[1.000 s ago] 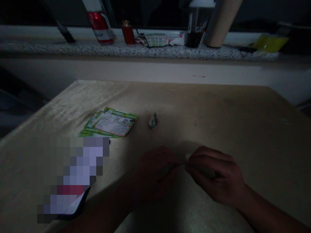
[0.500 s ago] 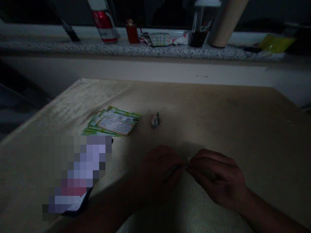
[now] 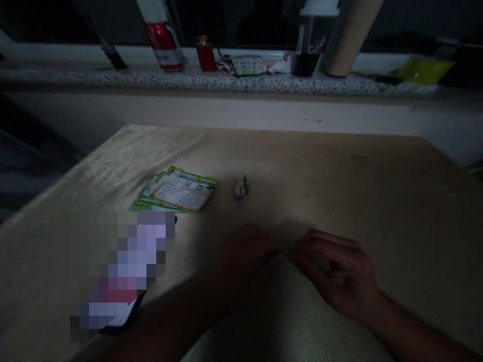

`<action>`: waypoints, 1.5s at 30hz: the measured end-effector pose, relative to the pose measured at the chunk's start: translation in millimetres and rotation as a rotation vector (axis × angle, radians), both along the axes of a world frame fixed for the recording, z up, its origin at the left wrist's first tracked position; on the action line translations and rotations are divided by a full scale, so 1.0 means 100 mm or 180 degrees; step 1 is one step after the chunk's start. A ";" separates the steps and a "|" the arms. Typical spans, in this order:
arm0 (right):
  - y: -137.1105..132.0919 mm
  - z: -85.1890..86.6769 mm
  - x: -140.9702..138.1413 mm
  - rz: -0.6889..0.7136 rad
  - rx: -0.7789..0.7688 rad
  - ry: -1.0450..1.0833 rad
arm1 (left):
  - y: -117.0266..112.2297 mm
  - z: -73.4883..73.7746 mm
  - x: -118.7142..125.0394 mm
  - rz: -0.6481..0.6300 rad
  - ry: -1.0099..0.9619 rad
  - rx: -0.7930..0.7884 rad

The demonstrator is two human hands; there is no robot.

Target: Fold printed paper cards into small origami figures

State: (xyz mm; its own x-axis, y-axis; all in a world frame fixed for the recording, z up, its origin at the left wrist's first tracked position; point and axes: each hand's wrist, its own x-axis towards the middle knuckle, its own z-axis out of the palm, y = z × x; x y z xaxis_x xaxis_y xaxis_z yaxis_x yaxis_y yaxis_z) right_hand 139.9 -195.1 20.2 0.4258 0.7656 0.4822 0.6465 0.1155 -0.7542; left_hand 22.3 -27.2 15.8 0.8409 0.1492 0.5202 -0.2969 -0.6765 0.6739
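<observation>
1. From where I stand, the right hand (image 3: 335, 271) has thumb and forefinger pinched on a small thing (image 3: 288, 253), too dark and tiny to name.
2. The left hand (image 3: 247, 266), deep in shadow, is pinched on it too, fingertips almost meeting the right's; likely a piece that small leaves room only for tips.
3. Both hands are just above the near half of the desk (image 3: 385, 211), perhaps low for steadiness.
4. Beyond them, a small folded paper piece (image 3: 243, 188) sits on the desk untouched, apart from the hands, probably so it won't be knocked.
5. Left of it lies a fanned stack of green-and-white cards (image 3: 184, 190), seemingly kept together.
6. A phone (image 3: 121, 318), mostly blurred out, lies beside the left forearm, maybe placed there for easy viewing.
7. Bottles and wrappers line the speckled sill (image 3: 151, 80) behind, away from the hands.
</observation>
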 end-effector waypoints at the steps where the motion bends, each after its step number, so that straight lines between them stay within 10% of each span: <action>1: 0.01 0.00 0.01 -0.0086 0.0030 0.0027 | 0.00 0.00 0.00 0.0030 0.0052 -0.0068; 11: 0.00 -0.02 0.05 -0.0504 0.0298 -0.0030 | -0.03 -0.09 0.04 0.0496 0.0415 -0.1415; 19: 0.05 0.01 0.03 -0.0125 -0.0246 0.1188 | 0.03 -0.07 0.03 0.0390 0.0494 -0.0767; 45: 0.01 -0.11 0.00 -0.0503 0.0321 -0.0703 | -0.11 -0.12 -0.02 0.0356 0.0861 -0.0828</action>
